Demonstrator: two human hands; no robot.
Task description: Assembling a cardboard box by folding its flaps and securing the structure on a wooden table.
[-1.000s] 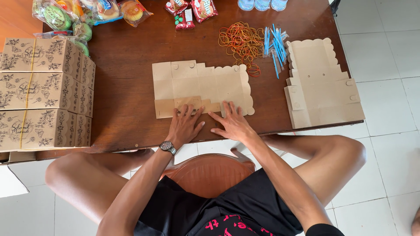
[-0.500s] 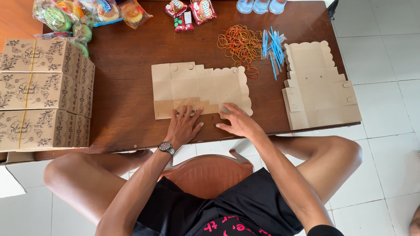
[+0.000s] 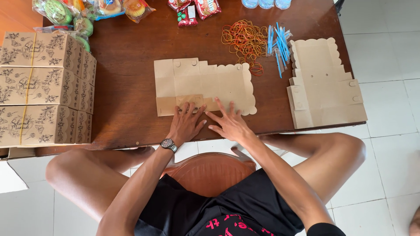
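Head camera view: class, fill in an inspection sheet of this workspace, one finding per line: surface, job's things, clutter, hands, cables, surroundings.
Surface: dark wooden table.
Job's things: flat cardboard box blank, near flap folded over; stack of blanks at right.
Clutter: finished printed boxes at left; rubber bands; blue straws; wrapped snacks along far edge.
Hands: left hand and right hand both press flat on the blank's near edge; wristwatch on left wrist.
Cables: nothing seen.
Surroundings: white tiled floor; brown chair.

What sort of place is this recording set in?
Probably a home or small workshop used for packing snack boxes: a dark wooden table on a white tiled floor, stacked printed boxes, flat cardboard box blanks, rubber bands and wrapped snacks.
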